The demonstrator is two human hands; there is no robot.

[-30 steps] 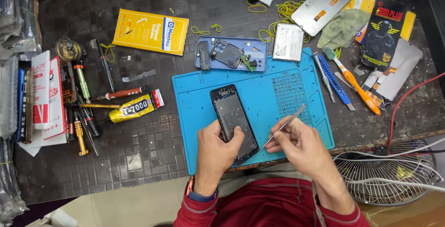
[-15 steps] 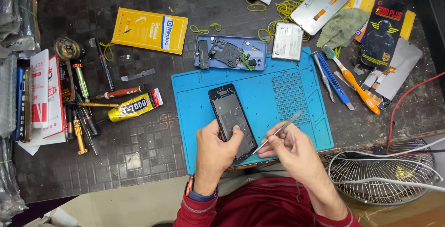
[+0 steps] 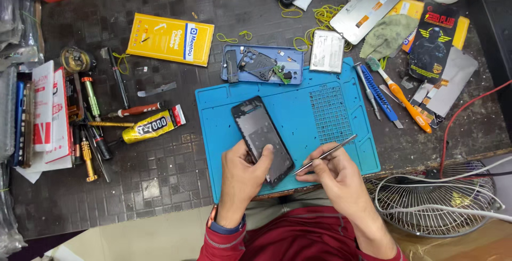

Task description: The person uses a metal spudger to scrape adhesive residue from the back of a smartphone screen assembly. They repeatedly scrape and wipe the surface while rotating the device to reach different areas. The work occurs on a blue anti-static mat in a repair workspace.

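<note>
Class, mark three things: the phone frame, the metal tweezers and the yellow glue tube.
phone frame (image 3: 260, 133), head view, middle of its dark inner face
metal tweezers (image 3: 330, 151), head view, mid-shaft
yellow glue tube (image 3: 152, 127), head view, middle of body

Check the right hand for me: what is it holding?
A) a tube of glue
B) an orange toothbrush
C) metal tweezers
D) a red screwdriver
C: the right hand pinches slim metal tweezers whose tip points at the lower edge of the phone, which the left hand steadies on the blue mat.
</note>
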